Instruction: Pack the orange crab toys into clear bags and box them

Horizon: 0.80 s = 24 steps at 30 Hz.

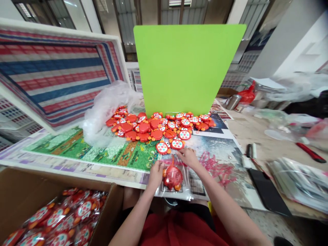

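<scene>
Head view: a red toy (173, 176) lies in a clear bag (187, 182) at the near edge of the bench (241, 130), within easy reach of both hands. The grip of the left hand (155, 175) seems to pinch the bag's left edge, probably to steady it; the right hand (189, 158) rests at the far edge, its grip's hold impossible to tell. Loose toys (143, 127) lie just beyond, the green board (188, 68) behind them perhaps a backstop. A carton (112, 205) of bagged toys (57, 217) sits near left, handy.

Red toy (173, 177), orange-footed, plain shell uppermost. Lies inside clear plastic bag (188, 190), at near edge of desk (256, 131).
</scene>
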Available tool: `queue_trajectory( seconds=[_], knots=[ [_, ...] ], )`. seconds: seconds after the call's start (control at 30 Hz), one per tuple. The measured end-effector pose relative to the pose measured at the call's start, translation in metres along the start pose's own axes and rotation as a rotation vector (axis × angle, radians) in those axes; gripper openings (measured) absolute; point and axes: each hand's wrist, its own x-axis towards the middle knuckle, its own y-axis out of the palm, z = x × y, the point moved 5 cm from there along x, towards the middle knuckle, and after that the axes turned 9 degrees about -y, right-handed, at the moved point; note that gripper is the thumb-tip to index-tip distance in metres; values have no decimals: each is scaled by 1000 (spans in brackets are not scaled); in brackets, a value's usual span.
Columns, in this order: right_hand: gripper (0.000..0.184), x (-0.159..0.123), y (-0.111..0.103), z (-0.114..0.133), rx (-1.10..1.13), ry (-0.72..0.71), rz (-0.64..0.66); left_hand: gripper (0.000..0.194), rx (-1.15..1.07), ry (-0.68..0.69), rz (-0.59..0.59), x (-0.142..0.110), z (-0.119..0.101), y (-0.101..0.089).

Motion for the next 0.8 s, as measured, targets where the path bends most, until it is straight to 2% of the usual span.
queue_trajectory(
  seconds=[0.13,0.23,0.33,0.43,0.53,0.63,0.7,0.8],
  knots=[
    [34,7,13,11,148,-57,159,20,18,46,10,-3,-8,1],
    [18,11,8,18,166,-148,100,25,-35,25,35,-2,-6,2],
    [14,12,-2,29,137,-291,51,36,-138,-42,77,0,0,4],
    [15,8,-2,43,260,-420,174,48,-303,-164,156,-1,4,9],
    [16,5,3,49,412,-406,307,58,-386,-246,202,-4,0,13],
    [11,8,8,49,511,-322,388,65,-396,-258,220,-4,-4,14],
    [10,10,8,50,518,-318,438,69,-412,-247,221,-3,-5,15],
    [23,9,7,56,557,-359,556,71,-456,-240,207,-3,-6,15]
  ],
)
